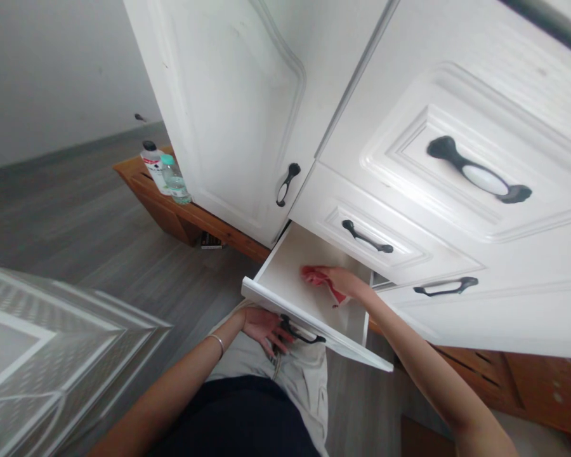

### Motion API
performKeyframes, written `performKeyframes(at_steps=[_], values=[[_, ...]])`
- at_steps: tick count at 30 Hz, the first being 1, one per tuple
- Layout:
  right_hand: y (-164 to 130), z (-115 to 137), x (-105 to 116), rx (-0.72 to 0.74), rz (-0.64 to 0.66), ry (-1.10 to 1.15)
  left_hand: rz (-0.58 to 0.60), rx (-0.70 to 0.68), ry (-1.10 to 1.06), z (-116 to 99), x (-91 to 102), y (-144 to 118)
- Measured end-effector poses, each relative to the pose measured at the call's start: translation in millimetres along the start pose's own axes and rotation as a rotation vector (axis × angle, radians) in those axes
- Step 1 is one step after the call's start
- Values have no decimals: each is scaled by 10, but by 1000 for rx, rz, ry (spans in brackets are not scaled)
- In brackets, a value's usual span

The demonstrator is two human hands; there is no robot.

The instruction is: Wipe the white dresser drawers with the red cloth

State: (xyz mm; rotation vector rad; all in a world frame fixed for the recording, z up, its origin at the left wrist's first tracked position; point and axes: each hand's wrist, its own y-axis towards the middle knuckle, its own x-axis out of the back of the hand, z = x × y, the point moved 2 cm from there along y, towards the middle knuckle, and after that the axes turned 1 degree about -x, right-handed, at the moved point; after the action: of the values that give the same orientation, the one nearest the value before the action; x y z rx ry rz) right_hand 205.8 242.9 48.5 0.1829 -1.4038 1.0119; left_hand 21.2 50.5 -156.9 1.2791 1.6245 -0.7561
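Note:
A white drawer (285, 298) is pulled out of the cabinet. Inside it, my right hand (341, 279) is closed on a red cloth (320, 278), which lies bunched against the drawer's bottom. My left hand (265, 325) is at the outside of the drawer front, beside its dark handle (304, 331). The fingers of that hand are spread and nothing is gripped in them; whether they touch the handle I cannot tell.
Closed white drawers with dark handles (367, 238) and a cabinet door (228, 114) rise above. Two bottles (175, 181) stand on a wooden ledge (223, 228) at the left. A white patterned piece of furniture (52, 355) is at the lower left, over grey flooring (171, 285).

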Motion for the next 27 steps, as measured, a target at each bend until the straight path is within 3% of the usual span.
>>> performKeyframes(at_steps=[2,5,8,11,16,23,27], values=[[-52,-207,40,-189,-92,-165,4,-11,-17,3,8,3],[-110,-424,-68,-323,-240,-282,0,-18,-5,10,25,7],[-106,-595,-289,-385,-179,-328,-3,-21,-7,14,33,10],[-64,-729,-453,-374,-32,-309,2,-21,-23,13,31,13],[29,-786,-513,-316,-56,-339,-29,-1,-27,-10,-11,12],[78,-610,-531,-386,-130,-390,-37,-49,-87,-16,-64,11],[-93,-556,-522,-258,-42,-293,-59,-45,-93,-3,-71,2]])
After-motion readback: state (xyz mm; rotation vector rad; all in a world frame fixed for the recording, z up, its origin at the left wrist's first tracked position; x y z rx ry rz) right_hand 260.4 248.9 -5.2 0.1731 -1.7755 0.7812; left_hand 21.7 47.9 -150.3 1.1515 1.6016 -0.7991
